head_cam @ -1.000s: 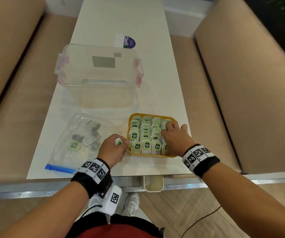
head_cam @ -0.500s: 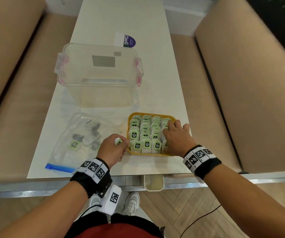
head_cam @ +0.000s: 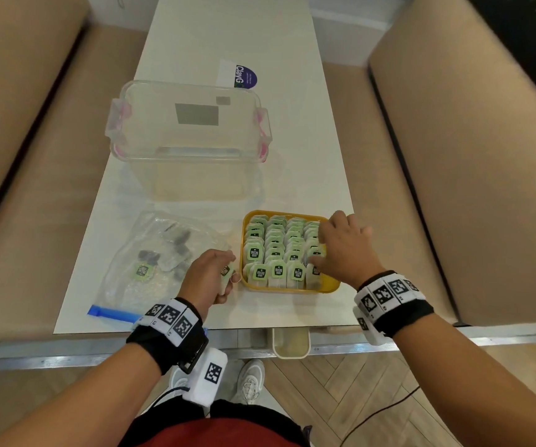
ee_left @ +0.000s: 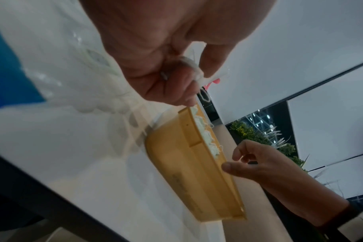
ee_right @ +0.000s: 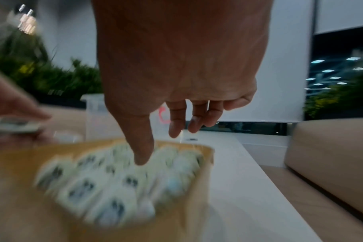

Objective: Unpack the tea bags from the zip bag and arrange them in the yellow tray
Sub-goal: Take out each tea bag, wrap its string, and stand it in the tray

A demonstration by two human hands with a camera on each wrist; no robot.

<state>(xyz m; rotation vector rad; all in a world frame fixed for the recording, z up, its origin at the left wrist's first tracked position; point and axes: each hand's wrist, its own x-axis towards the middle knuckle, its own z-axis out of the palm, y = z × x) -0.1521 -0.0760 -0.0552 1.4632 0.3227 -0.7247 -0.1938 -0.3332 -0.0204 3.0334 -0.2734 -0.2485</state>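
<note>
The yellow tray (head_cam: 292,289) sits near the table's front edge, packed with rows of green-tagged tea bags (head_cam: 276,250). My right hand (head_cam: 341,250) lies over the tray's right column, fingers straight and spread, thumb down among the bags (ee_right: 122,180). My left hand (head_cam: 210,279) hovers just left of the tray and pinches one tea bag (head_cam: 225,277) by its tag and pouch. The clear zip bag (head_cam: 160,262) lies flat to the left, holding a few more tea bags (head_cam: 142,271). From the left wrist, the tray's side wall (ee_left: 186,172) shows below my curled fingers (ee_left: 176,85).
A clear plastic storage box (head_cam: 189,140) with pink latches stands behind the tray and bag. A small card (head_cam: 237,75) lies beyond it. Tan benches (head_cam: 470,156) flank the narrow white table (head_cam: 234,33). The table edge runs just below my wrists.
My right hand has slid a little toward the tray's far right corner, its fingers spreading. The left hand still holds its tea bag, now turned slightly beside the tray.
</note>
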